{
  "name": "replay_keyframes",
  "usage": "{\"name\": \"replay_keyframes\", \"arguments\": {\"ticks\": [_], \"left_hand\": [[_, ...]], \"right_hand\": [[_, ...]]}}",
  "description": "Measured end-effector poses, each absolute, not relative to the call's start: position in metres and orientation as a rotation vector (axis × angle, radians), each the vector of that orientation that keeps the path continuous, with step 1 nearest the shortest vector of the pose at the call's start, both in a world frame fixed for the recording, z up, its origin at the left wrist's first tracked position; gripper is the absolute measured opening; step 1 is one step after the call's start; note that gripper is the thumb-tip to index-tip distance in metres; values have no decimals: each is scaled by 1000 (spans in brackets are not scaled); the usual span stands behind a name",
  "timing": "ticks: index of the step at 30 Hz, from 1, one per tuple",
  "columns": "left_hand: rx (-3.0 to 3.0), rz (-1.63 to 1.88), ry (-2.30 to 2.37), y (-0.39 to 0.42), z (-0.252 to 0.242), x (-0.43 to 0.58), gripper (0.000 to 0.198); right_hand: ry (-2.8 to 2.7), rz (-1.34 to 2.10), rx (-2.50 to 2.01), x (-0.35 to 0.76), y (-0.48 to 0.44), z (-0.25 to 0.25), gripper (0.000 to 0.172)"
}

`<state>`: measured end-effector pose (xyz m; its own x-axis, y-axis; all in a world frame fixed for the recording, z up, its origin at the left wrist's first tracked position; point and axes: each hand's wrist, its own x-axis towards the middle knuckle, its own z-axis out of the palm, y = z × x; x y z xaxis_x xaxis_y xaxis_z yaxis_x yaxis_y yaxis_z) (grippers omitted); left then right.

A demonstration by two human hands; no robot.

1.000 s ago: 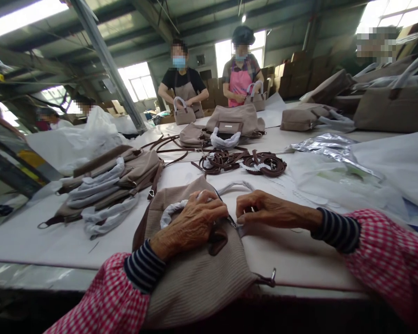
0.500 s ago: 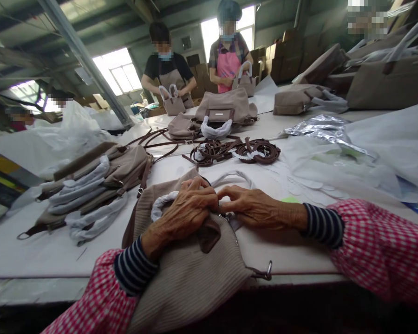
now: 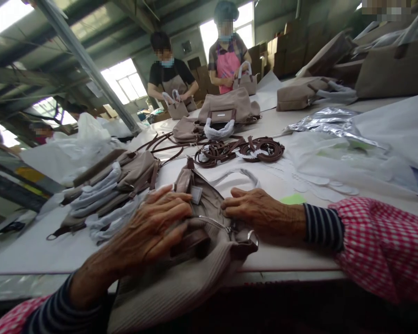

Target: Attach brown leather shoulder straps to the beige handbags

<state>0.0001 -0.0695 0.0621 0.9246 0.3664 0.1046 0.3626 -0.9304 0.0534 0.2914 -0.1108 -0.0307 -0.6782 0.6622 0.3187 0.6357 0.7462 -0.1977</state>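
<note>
One ribbed taupe bag [image 3: 184,287] was found in the lower middle of the head view, on the counter [image 3: 38,248], its lower part extending over the near edge. The mouth of the bag gaped between the hands, its long axis running from the upper middle of the frame down toward the lower right. The metal zip [image 3: 212,220] crossed below the lining, its slider close under the fingers of the right hand [image 3: 254,208]; that hand was nearer to it than the left hand [image 3: 153,227].

The left fingers lay over the left side of the mouth, long and slightly spread; the thumb was hidden, so a pinch could not be confirmed. The right fingers were bent in at the opposite edge; whether they pinched cloth could not be told. The white label [image 3: 196,195] inside was not legible. The bag's bottom faded into shadow, and the left forearm covered part of its left side.
</note>
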Motion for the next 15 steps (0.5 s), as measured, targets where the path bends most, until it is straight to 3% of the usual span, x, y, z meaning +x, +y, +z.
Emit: {"name": "replay_keyframes", "arguments": {"ticks": [3,9,15], "left_hand": [[3013,250,694,-76,36,-18,33],[2884,608,829,-82,8,-16,21],[2726,656,881,-82,7,-13,19]], "right_hand": [[-2691,79,-1053,283,-105,-16,14],[-2847,94,-1190,252,-66,6,11],[-2717,-130,-1124,238,-54,-21,23]]}}
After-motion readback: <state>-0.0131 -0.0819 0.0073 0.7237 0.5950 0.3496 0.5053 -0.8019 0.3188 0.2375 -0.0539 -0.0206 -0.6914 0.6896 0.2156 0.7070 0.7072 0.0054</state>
